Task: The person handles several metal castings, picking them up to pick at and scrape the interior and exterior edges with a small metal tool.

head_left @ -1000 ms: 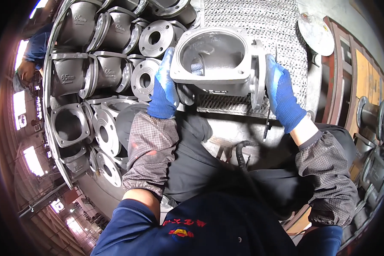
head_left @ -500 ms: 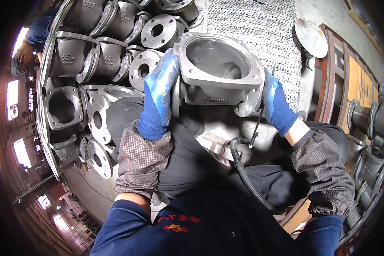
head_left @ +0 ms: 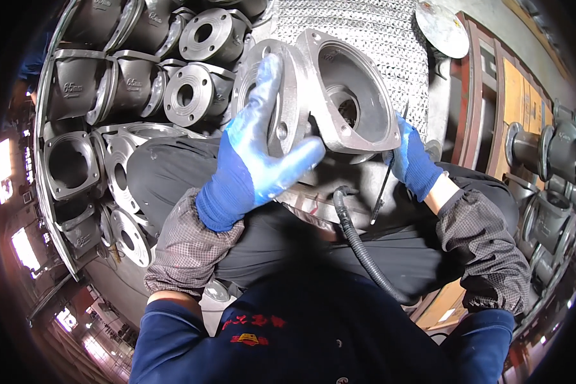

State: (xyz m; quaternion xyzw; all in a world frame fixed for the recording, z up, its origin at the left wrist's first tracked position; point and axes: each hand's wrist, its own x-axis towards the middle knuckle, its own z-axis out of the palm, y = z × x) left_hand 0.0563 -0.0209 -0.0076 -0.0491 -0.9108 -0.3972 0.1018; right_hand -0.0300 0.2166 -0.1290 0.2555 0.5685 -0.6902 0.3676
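Observation:
I hold a grey cast-metal housing (head_left: 345,96) with a square flanged opening and a round flange, tilted up in front of me. My left hand (head_left: 253,153), in a blue glove, grips its round flange on the left side. On the right, my right hand (head_left: 413,160), also blue-gloved, clasps the lower right edge of the square flange. A thin dark rod (head_left: 387,173) hangs beside the right hand. The casting sits above my lap.
Several similar grey castings (head_left: 141,83) are stacked at the left and back. A metal mesh surface (head_left: 371,32) lies behind the housing. A black ribbed hose (head_left: 358,243) runs across my lap. More castings (head_left: 550,173) stand at the right beside wooden boards.
The housing has been lifted and tipped so its square opening faces right. My left hand has slid up over the round flange; the right hand has dropped under the right edge.

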